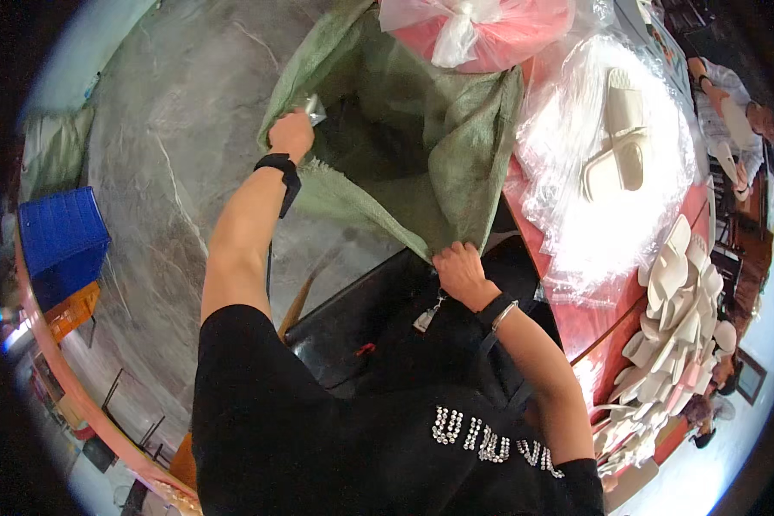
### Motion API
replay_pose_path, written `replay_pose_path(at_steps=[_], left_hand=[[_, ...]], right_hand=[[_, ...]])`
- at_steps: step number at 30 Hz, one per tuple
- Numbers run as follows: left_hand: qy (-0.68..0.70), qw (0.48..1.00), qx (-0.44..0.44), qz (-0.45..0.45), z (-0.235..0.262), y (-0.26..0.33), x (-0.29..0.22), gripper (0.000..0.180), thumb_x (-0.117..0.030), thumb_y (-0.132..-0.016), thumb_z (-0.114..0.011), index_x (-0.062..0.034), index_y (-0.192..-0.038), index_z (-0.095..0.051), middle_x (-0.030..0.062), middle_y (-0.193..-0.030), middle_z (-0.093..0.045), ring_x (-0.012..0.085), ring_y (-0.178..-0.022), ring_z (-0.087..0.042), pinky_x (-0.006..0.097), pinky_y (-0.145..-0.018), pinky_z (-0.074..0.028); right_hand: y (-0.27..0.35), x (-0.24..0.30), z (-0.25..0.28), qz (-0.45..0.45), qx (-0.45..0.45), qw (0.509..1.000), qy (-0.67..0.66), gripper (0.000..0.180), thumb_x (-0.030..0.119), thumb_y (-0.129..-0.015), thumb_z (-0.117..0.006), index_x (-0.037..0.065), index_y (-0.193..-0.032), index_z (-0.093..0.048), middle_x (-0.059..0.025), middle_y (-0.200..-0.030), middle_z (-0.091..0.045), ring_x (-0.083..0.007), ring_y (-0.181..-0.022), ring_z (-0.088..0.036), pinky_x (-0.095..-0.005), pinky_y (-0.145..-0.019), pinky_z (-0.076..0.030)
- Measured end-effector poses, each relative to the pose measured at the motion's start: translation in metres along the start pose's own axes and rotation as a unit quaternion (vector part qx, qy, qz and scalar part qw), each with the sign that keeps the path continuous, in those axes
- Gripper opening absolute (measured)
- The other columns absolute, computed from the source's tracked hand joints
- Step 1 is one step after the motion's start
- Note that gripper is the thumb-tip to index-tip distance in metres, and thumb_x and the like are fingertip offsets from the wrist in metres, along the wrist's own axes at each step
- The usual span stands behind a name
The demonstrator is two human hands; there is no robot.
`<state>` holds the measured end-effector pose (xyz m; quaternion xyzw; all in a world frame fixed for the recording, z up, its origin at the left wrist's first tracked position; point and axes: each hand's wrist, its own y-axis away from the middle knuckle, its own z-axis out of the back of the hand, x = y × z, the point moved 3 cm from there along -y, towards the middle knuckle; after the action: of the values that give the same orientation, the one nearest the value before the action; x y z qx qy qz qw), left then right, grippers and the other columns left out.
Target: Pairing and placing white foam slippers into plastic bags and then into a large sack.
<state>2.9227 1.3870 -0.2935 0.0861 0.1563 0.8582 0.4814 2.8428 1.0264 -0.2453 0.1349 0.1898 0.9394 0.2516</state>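
A large green woven sack (469, 150) stands in front of me with its mouth spread wide and its inside dark. My left hand (292, 136) is closed on the sack's left rim; a small shiny piece I cannot identify shows at its fingertips. Nearer my body, my right hand (463, 273) grips the near edge of the sack's mouth, fingers closed over the cloth. Just below that hand hangs a small tag-like charm (425, 318).
A white and pink plastic bag (482, 30), knotted, sits by the sack's far rim. On the red table at right lie clear plastic bags (568, 224), a pair of cream slippers (619, 163) and a slipper pile (671, 335). Blue bin (64, 241) at left; people work far right.
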Motion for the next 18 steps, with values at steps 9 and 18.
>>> replay_pose_path(at_steps=[9, 18], left_hand=[[-0.077, 0.992, -0.053, -0.086, -0.019, -0.026, -0.030, 0.022, -0.008, -0.080, -0.047, -0.0012, -0.100, -0.054, 0.0170, -0.093, -0.057, 0.0306, -0.078, -0.062, 0.041, -0.058, -0.051], [0.085, 0.908, 0.401, -0.084, -0.080, 0.059, -0.091, 0.065, -0.027, -0.083, -0.050, -0.0077, -0.136, -0.019, 0.0147, -0.143, -0.010, 0.0305, -0.131, -0.012, 0.043, -0.106, -0.019]], right_hand=[[0.021, 0.022, 0.030, 0.080, -0.064, 0.972, -0.212, 0.011, 0.017, -0.080, -0.049, 0.007, -0.080, -0.053, -0.0087, -0.076, -0.057, -0.0250, -0.077, -0.056, -0.0371, -0.074, -0.039], [0.023, 0.007, 0.060, -0.013, -0.049, 0.950, -0.309, 0.018, 0.022, -0.080, -0.053, 0.006, -0.086, -0.047, -0.0127, -0.065, -0.056, -0.0302, -0.069, -0.057, -0.0396, -0.068, -0.040]])
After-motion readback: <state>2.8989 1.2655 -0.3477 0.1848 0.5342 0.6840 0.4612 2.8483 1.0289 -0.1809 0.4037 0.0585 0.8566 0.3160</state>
